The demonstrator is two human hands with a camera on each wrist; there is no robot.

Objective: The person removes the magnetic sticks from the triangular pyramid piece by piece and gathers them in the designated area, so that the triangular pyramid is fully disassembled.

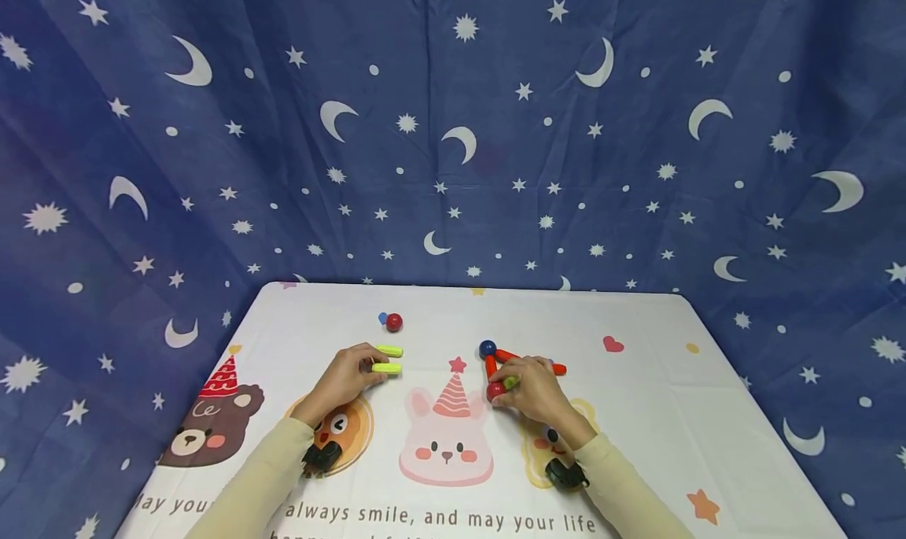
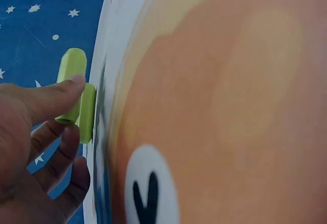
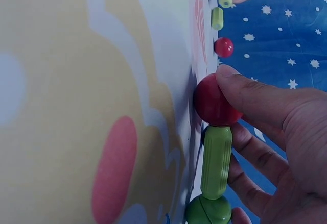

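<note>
My left hand [image 1: 351, 374] pinches a yellow-green rod [image 2: 71, 68] between thumb and fingers. A second yellow-green rod [image 1: 389, 351] lies on the table just beyond it. My right hand [image 1: 535, 387] grips a red ball [image 3: 216, 100] at the near corner of a joined figure of rods and balls. From that ball a green rod [image 3: 216, 163] runs to a green ball [image 3: 208, 210]. One red rod [image 1: 491, 367] links the red ball to a dark blue ball [image 1: 487, 348]; another red rod [image 1: 506, 356] leaves the blue ball rightward. The hand hides part of the figure.
A loose red ball [image 1: 394, 323] sits toward the back of the table, beside a small blue spot. The white tablecloth [image 1: 637, 413] carries printed animals, shapes and lettering. A blue curtain [image 1: 453, 90] with moons and stars hangs behind the table.
</note>
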